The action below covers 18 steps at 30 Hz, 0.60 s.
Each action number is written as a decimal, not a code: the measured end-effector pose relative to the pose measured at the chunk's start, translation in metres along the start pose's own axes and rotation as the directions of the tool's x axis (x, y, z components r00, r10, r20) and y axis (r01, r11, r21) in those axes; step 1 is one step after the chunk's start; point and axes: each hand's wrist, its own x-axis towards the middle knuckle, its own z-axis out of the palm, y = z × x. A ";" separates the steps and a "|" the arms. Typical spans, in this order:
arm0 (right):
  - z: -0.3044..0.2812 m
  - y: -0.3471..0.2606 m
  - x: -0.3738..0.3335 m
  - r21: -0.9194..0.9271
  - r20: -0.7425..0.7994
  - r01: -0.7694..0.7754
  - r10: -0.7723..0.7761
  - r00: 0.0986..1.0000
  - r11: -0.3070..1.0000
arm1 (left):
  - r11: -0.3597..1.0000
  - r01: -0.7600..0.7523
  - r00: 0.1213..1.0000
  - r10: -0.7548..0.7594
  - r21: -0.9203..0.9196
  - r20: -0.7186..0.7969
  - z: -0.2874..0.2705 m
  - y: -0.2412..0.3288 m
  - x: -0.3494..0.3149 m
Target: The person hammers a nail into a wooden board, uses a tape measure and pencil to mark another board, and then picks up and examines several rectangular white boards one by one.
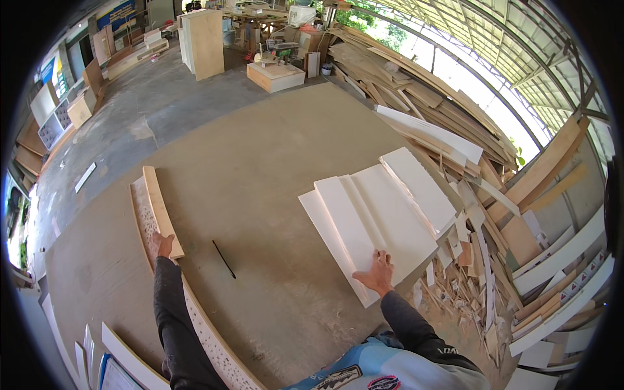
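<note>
Near the left edge of a large brown worktable (273,143) lies a long speckled board (201,318) with pale wooden edges. A short pale wooden strip (159,205) rests along the far part of it. My left hand (163,246) grips the strip's left edge close to its near end, thumb on top. On the right, my right hand (376,274) lies with fingers spread on the near part of some white panels (396,218), which overlap in uneven layers. Between my hands, a thin black rod (223,259) lies on the tabletop.
Offcuts and scraps (478,273) crowd the table's right side, with a tall pile of wooden boards (422,91) farther back. A pale cabinet box (205,45) and a low wooden box (275,78) stand on the floor beyond the table. White panels (130,354) lean at lower left.
</note>
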 end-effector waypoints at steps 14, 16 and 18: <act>0.018 0.024 -0.009 -0.037 -0.097 0.009 -0.012 0.995 0.999 | 0.866 -0.159 0.970 0.048 -0.475 -0.238 -0.014 -0.058 -0.023; 0.019 0.005 0.001 0.026 -0.093 0.095 -0.092 0.991 0.995 | 0.829 -0.226 0.946 0.062 -0.511 -0.317 -0.064 -0.176 -0.030; 0.025 -0.004 0.003 0.097 -0.126 0.174 -0.161 0.979 0.980 | 0.973 -0.063 0.902 -0.040 -0.221 -0.430 -0.106 -0.259 -0.074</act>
